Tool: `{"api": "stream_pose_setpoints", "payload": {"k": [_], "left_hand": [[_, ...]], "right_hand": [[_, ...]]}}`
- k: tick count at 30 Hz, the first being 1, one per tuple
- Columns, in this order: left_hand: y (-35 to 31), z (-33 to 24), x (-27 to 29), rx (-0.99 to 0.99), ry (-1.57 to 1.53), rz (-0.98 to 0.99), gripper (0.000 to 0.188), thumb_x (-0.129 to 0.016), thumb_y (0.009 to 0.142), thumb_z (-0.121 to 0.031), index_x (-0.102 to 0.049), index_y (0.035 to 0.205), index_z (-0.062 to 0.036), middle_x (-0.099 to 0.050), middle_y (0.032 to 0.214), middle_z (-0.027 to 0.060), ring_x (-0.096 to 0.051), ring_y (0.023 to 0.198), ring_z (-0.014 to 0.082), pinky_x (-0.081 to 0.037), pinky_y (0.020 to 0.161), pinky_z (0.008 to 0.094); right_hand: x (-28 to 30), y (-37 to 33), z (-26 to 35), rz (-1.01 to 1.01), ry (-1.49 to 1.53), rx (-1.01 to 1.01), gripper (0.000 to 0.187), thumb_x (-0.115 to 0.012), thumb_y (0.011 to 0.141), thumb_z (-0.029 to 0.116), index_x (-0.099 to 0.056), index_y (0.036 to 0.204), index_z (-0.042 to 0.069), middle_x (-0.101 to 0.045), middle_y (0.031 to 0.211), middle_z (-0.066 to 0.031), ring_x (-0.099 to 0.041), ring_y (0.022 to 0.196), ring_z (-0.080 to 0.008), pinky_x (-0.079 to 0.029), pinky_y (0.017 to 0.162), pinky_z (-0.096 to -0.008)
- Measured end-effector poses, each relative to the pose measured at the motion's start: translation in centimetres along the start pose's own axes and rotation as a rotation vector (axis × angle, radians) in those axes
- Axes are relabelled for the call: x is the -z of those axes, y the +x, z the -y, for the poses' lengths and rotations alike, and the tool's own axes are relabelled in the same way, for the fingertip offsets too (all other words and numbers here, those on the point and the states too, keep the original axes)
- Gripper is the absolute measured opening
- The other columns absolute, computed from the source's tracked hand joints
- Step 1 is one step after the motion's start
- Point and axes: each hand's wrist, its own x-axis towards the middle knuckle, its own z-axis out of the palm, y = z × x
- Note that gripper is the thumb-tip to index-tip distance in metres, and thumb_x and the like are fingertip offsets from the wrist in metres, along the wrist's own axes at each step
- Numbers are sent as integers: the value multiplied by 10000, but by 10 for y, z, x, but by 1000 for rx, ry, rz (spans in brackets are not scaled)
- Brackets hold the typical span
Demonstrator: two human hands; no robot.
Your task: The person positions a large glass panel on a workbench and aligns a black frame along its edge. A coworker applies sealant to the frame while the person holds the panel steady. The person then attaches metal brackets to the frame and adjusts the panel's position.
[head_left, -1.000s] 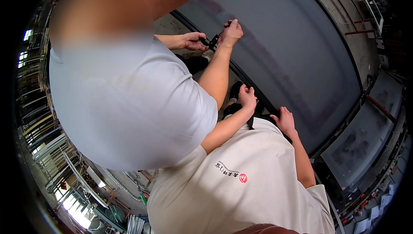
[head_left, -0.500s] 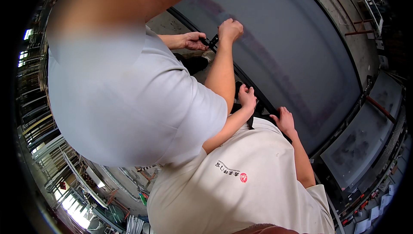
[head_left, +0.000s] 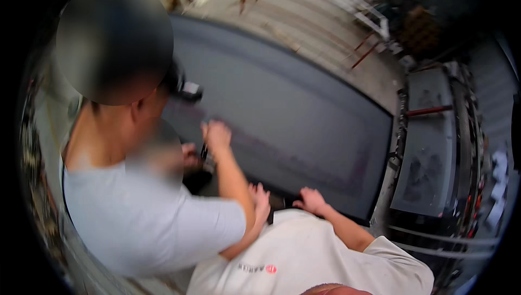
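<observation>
1. Workshop floor; a large dark panel (head_left: 304, 116) lies flat, filling the middle.
2. Left hand (head_left: 260, 200) and right hand (head_left: 312, 200) rest apart, open, on its near edge.
3. Co-worker's hand (head_left: 217, 135) grips a small dark tool (head_left: 204, 151); best to press evenly.

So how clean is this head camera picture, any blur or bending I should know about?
Head view: soft all over with motion blur, worst on the co-worker's hands and grey shirt; fisheye bends the dark panel's edges and blackens the corners; light is even, no hard glare; the person's left hand and right hand at the panel's near edge are slightly smeared.
</observation>
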Motion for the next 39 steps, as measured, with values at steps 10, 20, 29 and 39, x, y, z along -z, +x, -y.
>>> {"api": "stream_pose_setpoints", "payload": {"k": [10,20,29,39], "left_hand": [[21,-4,4,-1,139,-53,248,-577,966,-4,-505,1197,-56,-524,869,25,-499,666,125,-639,624,429],[37,-2,18,17,236,-37,410,-611,972,-26,-414,1331,-2,-527,1079,104,-588,892,216,-670,702,485],[14,-24,10,56,242,-4,448,-579,976,-10,-374,1374,-2,-526,1042,116,-572,839,206,-668,727,486],[31,-17,18,15,259,31,351,-594,941,-24,-459,1263,11,-529,1031,99,-551,824,187,-672,731,460]], "right_hand": [[-13,-1,-13,29,-6,30,644,-593,934,661,-635,1104,42,-665,1120,-152,-638,1106,-340,-488,937,-467],[-22,-3,-9,19,20,18,628,-645,907,628,-678,1157,53,-677,1176,-152,-648,1143,-328,-480,982,-448],[-26,-1,-13,-18,22,26,623,-679,871,628,-683,1116,54,-678,1145,-146,-647,1142,-325,-492,964,-458],[-31,-1,-11,-86,95,57,592,-734,857,553,-653,1061,2,-657,1094,-199,-636,1099,-371,-517,962,-459]]}}
